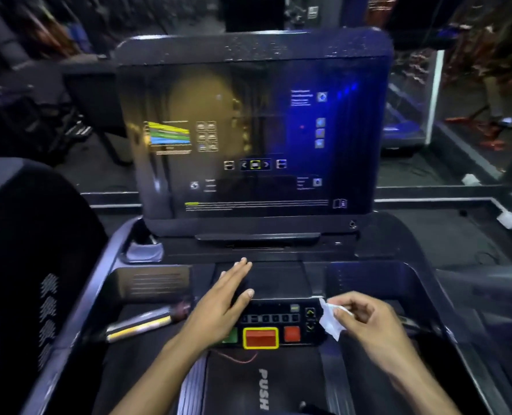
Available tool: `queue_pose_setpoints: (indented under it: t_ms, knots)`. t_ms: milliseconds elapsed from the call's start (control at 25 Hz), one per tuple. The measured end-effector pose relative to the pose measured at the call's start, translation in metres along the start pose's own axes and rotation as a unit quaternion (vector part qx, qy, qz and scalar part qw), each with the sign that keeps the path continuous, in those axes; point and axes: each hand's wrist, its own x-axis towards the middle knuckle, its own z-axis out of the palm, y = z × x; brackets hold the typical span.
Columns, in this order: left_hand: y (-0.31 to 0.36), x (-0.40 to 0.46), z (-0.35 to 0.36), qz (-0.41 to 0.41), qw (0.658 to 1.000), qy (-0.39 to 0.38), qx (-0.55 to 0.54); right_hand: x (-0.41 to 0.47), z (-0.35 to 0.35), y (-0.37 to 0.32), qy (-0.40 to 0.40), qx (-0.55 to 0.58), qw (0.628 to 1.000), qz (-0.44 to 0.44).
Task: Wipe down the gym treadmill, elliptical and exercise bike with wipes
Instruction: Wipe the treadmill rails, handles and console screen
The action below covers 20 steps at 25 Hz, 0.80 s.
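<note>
White wipe (332, 320) is pinched in your right hand (368, 322) beside the treadmill console (275, 322); left hand (221, 304) flat, fingers straight. Elliptical and bike probably remain.

The left hand (221, 304) covers most of the green button (230, 336) on the treadmill console (368, 283), so only a sliver shows at its 5 o'clock. The right hand (368, 322) hides part of the wipe (331, 320) it pinches. Both forearms run off the bottom edge. Small print on the screen (248, 139) is too blurred to read. At 8 o'clock, a pen-like object (147, 323) smears with motion. White lettering on the dark cover (24, 265) at 9 o'clock is cut off by the left edge.
</note>
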Motion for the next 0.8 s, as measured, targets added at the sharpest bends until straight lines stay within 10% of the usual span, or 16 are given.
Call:
queue_pose_setpoints:
  t_ms: [800]
  knots:
    - [-0.086,-0.078,-0.042,-0.166,0.98,0.108,-0.007,0.072,0.154,-0.036,-0.277,-0.156,0.945,-0.071]
